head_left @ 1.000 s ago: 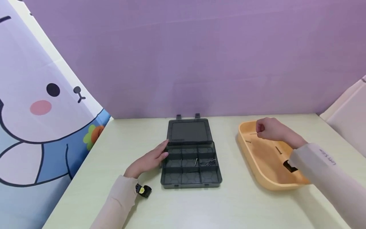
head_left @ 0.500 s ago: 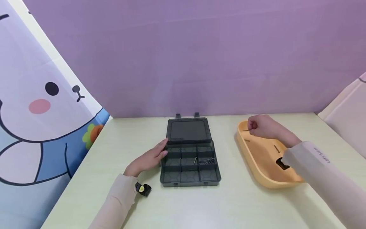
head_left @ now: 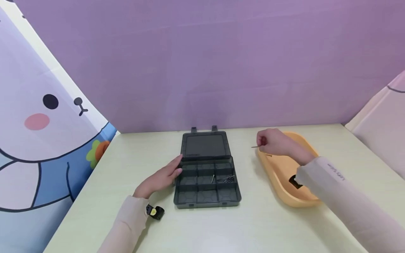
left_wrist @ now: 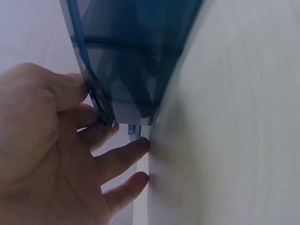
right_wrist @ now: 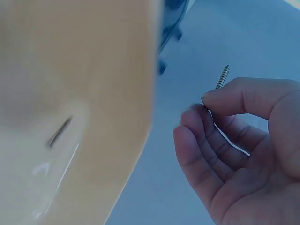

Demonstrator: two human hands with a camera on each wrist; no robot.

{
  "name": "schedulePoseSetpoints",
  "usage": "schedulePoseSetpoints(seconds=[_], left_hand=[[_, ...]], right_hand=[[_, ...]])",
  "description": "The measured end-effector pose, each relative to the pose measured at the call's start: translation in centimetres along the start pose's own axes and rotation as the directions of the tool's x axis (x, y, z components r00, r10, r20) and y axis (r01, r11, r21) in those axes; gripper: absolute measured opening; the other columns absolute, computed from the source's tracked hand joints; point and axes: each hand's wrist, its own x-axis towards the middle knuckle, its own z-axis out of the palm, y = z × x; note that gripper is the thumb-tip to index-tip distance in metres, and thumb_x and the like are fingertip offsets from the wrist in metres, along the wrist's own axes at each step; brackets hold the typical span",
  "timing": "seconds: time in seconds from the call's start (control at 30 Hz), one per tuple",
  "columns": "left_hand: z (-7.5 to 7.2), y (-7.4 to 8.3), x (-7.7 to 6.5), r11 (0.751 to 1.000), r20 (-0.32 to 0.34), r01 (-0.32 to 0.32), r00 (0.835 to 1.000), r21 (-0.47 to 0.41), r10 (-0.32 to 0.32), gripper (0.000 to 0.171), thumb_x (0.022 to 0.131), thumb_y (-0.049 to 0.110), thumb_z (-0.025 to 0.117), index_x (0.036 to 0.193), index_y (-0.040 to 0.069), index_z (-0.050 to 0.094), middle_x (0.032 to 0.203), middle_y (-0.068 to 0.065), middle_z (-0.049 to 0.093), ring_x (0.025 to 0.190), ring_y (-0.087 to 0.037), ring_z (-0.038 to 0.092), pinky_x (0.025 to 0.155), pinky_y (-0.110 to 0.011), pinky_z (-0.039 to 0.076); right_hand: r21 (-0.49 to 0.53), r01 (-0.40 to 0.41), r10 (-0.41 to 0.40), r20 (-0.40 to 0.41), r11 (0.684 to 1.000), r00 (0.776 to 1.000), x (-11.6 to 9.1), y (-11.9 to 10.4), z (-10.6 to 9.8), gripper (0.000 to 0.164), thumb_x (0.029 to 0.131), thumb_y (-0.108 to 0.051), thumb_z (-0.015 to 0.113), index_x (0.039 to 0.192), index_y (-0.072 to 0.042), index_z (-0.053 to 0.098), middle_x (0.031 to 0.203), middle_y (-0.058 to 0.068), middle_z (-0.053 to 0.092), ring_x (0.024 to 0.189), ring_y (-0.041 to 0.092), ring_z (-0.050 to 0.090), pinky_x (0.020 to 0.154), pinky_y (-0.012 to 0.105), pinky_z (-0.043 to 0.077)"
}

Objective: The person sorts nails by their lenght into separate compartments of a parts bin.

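Between thumb and fingertips my right hand (head_left: 273, 141) pinches a screw (right_wrist: 222, 76), whose threaded end sticks out in the right wrist view. That hand is above the far-left rim of an orange tray (head_left: 274, 181), the screw pointing left beyond it. A dark see-through compartment box (head_left: 207, 204) lies on the table, its lid (head_left: 207, 144) folded back. Several screws (head_left: 227, 179) lie in its middle-right compartment, and another screw (head_left: 213, 179) in the centre one. My left hand (head_left: 159, 180) rests against the box's left side, thumb at the upper edge, fingers extended.
One more screw (head_left: 269, 155) lies in the tray near its left wall. The pale tabletop (head_left: 202, 232) ends at a purple cloth backdrop (head_left: 215, 70). A printed cartoon cloth (head_left: 34, 140) hangs at the left.
My right hand has moved left from inside the tray to over its left rim, carrying the screw. The left hand stays at the box. The head view has shifted slightly.
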Motion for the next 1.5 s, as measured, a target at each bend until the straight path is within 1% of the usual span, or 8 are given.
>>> schedulePoseSetpoints(seconds=[0.07, 0.23, 0.33, 0.47, 0.77, 0.93, 1.1, 1.5], left_hand=[[-0.1, 0.0, -0.2, 1.0, 0.002, 0.013, 1.0, -0.009, -0.013, 0.058, 0.106, 0.023, 0.032, 0.153, 0.001, 0.005, 0.159, -0.02, 0.007, 0.147, -0.037, 0.008, 0.117, -0.054, 0.014], [-0.1, 0.0, -0.4, 1.0, -0.001, 0.013, 1.0, -0.009, -0.013, 0.059, 0.106, 0.023, 0.032, 0.153, 0.0, 0.005, 0.159, -0.02, 0.007, 0.146, -0.038, 0.008, 0.117, -0.055, 0.014], [-0.1, 0.0, -0.3, 1.0, -0.004, 0.01, 1.0, -0.004, -0.01, 0.059, 0.106, 0.023, 0.032, 0.153, 0.0, 0.006, 0.159, -0.02, 0.007, 0.147, -0.037, 0.008, 0.117, -0.054, 0.014], [0.0, 0.1, -0.1, 1.0, -0.006, 0.0, 1.0, 0.001, 0.0, 0.058, 0.106, 0.023, 0.032, 0.152, -0.001, 0.006, 0.159, -0.02, 0.007, 0.146, -0.038, 0.008, 0.117, -0.055, 0.014], [0.0, 0.2, -0.1, 1.0, -0.002, -0.003, 1.0, 0.01, 0.003, 0.058, 0.106, 0.022, 0.032, 0.152, -0.002, 0.006, 0.159, -0.021, 0.008, 0.146, -0.038, 0.009, 0.117, -0.054, 0.014], [0.0, 0.1, -0.1, 1.0, -0.007, -0.002, 1.0, 0.017, 0.002, 0.058, 0.106, 0.021, 0.032, 0.152, -0.002, 0.006, 0.159, -0.021, 0.007, 0.146, -0.038, 0.009, 0.117, -0.054, 0.015], [0.0, 0.0, 0.0, 1.0, -0.002, 0.004, 1.0, 0.006, -0.004, 0.058, 0.106, 0.022, 0.032, 0.152, -0.001, 0.006, 0.159, -0.02, 0.007, 0.146, -0.038, 0.009, 0.117, -0.054, 0.014], [0.1, -0.2, 0.1, 1.0, -0.004, -0.012, 1.0, -0.001, 0.012, 0.059, 0.106, 0.022, 0.032, 0.152, -0.001, 0.005, 0.159, -0.021, 0.007, 0.146, -0.038, 0.009, 0.117, -0.055, 0.015]], right_hand=[[0.004, 0.015, -0.015, 0.013, 1.0, 1.0, 0.4, -1.1, 0.4, 0.011, 0.079, 0.001, 0.062, 0.075, -0.008, 0.057, 0.065, 0.0, 0.055, 0.056, 0.012, 0.046, 0.058, 0.027, 0.04], [-0.004, 0.075, -0.075, 0.048, 0.997, 0.996, 1.2, -3.8, 1.8, 0.012, 0.078, 0.002, 0.061, 0.073, -0.009, 0.058, 0.066, 0.0, 0.055, 0.058, 0.012, 0.046, 0.057, 0.026, 0.04], [-0.017, 0.092, -0.091, 0.066, 0.996, 0.994, 1.6, -5.2, 2.5, 0.013, 0.078, 0.001, 0.059, 0.072, -0.01, 0.057, 0.064, -0.001, 0.053, 0.058, 0.012, 0.045, 0.057, 0.026, 0.039], [-0.01, 0.099, -0.097, 0.083, 0.995, 0.992, 2.2, -6.6, 3.6, 0.014, 0.08, 0.0, 0.059, 0.072, -0.011, 0.057, 0.064, -0.002, 0.052, 0.058, 0.012, 0.045, 0.059, 0.025, 0.039], [0.066, 0.135, -0.143, 0.137, 0.989, 0.98, 2.8, -9.1, 6.2, 0.013, 0.082, -0.001, 0.062, 0.074, -0.011, 0.059, 0.063, -0.002, 0.051, 0.055, 0.011, 0.042, 0.056, 0.023, 0.039], [0.077, 0.136, -0.146, 0.152, 0.988, 0.977, 3.1, -9.9, 7.5, 0.016, 0.082, 0.0, 0.062, 0.073, -0.012, 0.059, 0.061, -0.004, 0.049, 0.053, 0.009, 0.041, 0.056, 0.022, 0.039], [0.089, 0.146, -0.159, 0.157, 0.985, 0.975, 3.2, -10.3, 8.3, 0.016, 0.081, 0.001, 0.062, 0.071, -0.012, 0.059, 0.059, -0.004, 0.048, 0.051, 0.009, 0.041, 0.055, 0.021, 0.039], [0.105, 0.123, -0.14, 0.174, 0.987, 0.975, 3.2, -10.4, 8.3, 0.011, 0.084, 0.001, 0.062, 0.078, -0.009, 0.06, 0.061, -0.003, 0.049, 0.051, 0.01, 0.04, 0.057, 0.023, 0.041]])
